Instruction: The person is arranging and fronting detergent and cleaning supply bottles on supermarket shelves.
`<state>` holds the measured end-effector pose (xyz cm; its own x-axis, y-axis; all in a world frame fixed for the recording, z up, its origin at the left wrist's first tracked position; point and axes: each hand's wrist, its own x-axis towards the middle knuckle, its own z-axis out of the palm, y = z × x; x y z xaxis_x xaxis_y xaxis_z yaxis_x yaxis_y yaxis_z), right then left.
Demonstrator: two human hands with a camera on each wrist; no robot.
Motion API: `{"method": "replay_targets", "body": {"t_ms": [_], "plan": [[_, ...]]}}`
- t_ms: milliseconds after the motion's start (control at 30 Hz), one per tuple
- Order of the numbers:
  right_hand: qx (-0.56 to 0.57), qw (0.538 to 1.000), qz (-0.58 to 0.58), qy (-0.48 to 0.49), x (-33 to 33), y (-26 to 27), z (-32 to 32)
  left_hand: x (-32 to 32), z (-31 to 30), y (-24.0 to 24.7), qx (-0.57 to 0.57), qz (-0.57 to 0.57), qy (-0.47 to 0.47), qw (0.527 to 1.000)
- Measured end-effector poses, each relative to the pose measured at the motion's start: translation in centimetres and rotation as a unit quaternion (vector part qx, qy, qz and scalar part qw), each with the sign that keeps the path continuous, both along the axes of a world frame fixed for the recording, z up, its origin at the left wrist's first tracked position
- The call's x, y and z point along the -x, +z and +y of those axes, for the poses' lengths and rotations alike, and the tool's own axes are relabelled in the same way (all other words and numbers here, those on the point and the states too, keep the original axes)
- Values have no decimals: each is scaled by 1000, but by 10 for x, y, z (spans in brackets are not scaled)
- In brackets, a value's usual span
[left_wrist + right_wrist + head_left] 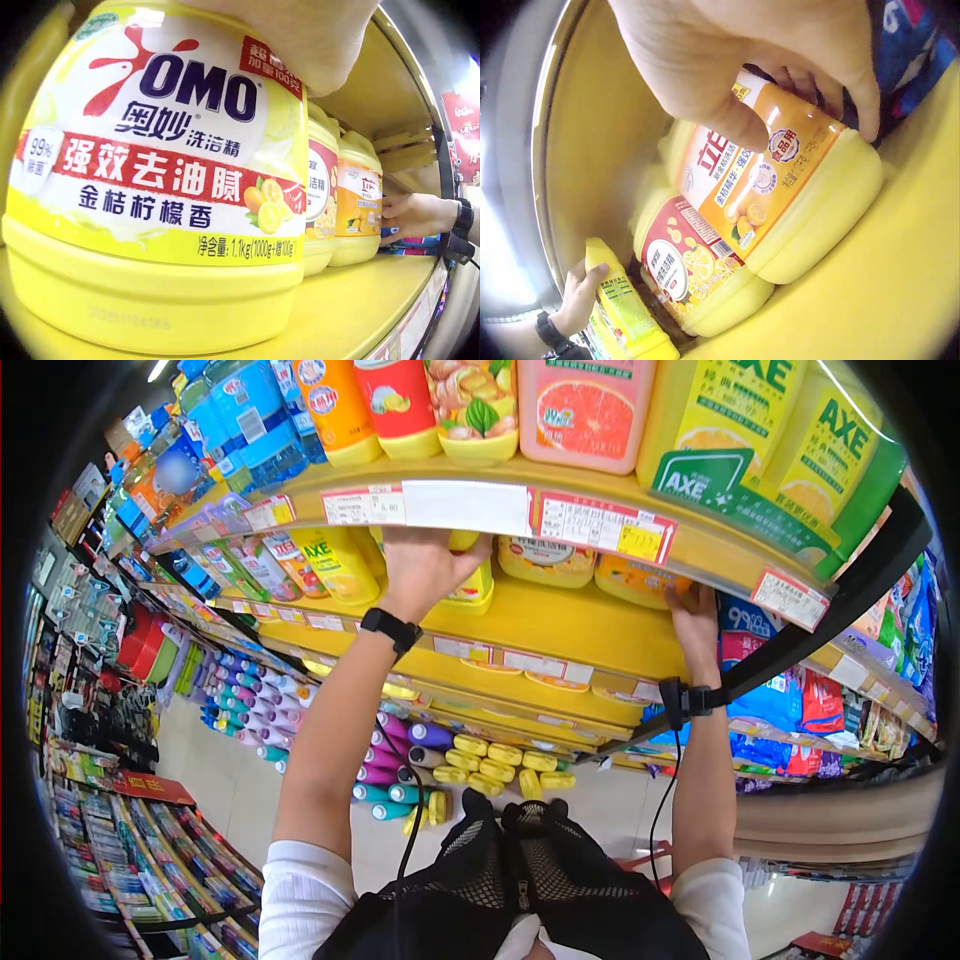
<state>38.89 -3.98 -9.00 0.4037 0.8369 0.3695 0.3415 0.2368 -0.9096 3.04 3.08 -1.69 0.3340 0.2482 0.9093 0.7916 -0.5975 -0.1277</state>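
Note:
My left hand (430, 565) reaches under the upper shelf edge and grips the top of a yellow OMO bottle (157, 172); its fingertips are hidden in the head view. In the right wrist view, that hand (577, 300) has its thumb against the bottle (630, 311). My right hand (697, 630) is at the right end of the same shelf, holding an orange-labelled yellow bottle (780, 176). Its thumb lies on the label, with the other fingers curled at the far side. A red-and-white-labelled bottle (690, 262) stands beside it, between the two held bottles.
The upper shelf edge (590, 525), carrying price tags, hangs just above both hands. Large AXE bottles (740, 430) stand on it. Blue packages (750, 630) lie right of the right hand. Bottles (500, 760) stand on the floor below.

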Motion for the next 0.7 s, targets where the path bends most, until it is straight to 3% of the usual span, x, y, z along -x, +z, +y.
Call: {"method": "replay_targets", "body": {"t_ms": [367, 500, 700], "plan": [[2, 994, -85, 73, 54, -15, 25, -1, 0, -2, -20, -11, 13, 1000], [-35, 981, -177, 66, 85, -25, 40, 1, 5, -6, 22, -5, 11, 1000], [-29, 982, -172, 74, 112, -25, 39, 0, 2, -2, -21, 9, 33, 999]]}}
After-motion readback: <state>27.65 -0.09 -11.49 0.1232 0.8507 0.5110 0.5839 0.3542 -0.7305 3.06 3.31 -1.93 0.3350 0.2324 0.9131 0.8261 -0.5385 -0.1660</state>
